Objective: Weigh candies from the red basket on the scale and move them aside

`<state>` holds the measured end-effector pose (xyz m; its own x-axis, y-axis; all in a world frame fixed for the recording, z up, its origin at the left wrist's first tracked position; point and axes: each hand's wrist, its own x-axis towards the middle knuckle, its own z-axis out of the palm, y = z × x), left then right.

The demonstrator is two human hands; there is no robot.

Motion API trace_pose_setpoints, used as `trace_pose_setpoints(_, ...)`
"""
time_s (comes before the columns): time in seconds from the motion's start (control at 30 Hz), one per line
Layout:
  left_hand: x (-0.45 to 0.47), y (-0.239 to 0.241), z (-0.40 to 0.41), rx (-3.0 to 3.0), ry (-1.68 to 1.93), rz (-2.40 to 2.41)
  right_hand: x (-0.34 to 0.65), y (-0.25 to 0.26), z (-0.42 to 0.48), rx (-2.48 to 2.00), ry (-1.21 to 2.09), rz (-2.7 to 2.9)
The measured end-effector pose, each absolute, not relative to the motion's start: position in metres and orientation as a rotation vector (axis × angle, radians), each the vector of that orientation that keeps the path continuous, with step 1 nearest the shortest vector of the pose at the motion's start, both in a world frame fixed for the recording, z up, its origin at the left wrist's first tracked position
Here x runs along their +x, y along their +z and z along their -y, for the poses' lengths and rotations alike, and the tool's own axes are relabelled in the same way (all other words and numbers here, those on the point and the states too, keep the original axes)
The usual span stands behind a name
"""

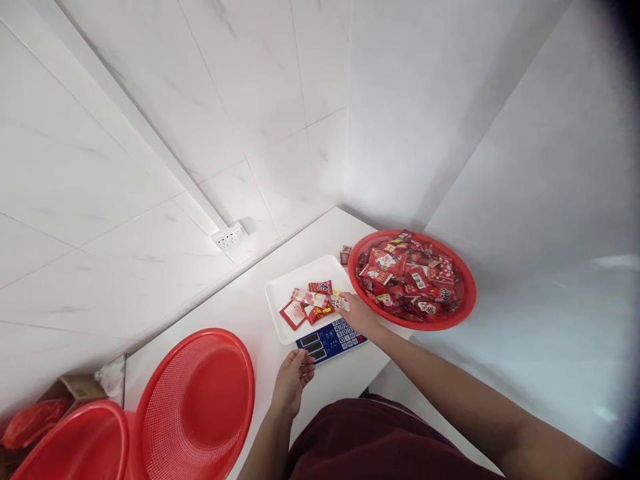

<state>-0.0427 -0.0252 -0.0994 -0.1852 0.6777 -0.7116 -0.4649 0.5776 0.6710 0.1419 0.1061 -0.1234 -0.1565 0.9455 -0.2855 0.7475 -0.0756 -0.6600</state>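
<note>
My right hand [359, 315] reaches over the right side of a white scale tray [276, 295], its fingertips closed on a small white-and-yellow snack packet [339, 301]. Beside that packet lie several others: a red packet [320, 287], a pink-and-white packet [306, 298] and a flat red-and-white one [293, 315]. The tray sits on a digital scale, whose blue keypad panel [331, 342] faces me. By the left end of the panel is my left hand [293, 379], its fingers curled and thumb against the index finger, with nothing visible in them.
A red basket [469, 303] heaped with red snack packets stands right of the scale on the white table [267, 363]. Small dark-red packets [345, 255] lie by it. At left are a red basket [245, 393], another red basket [117, 427], a cardboard box [83, 388] and a wall socket [229, 236].
</note>
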Motion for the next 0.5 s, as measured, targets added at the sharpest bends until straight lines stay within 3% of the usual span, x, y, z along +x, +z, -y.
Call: trace_pose_setpoints(0.5,-0.049,-0.1,0.039,0.148,1.028,-1.449,0.115,-0.125,-0.113,-1.817,0.795,2.284)
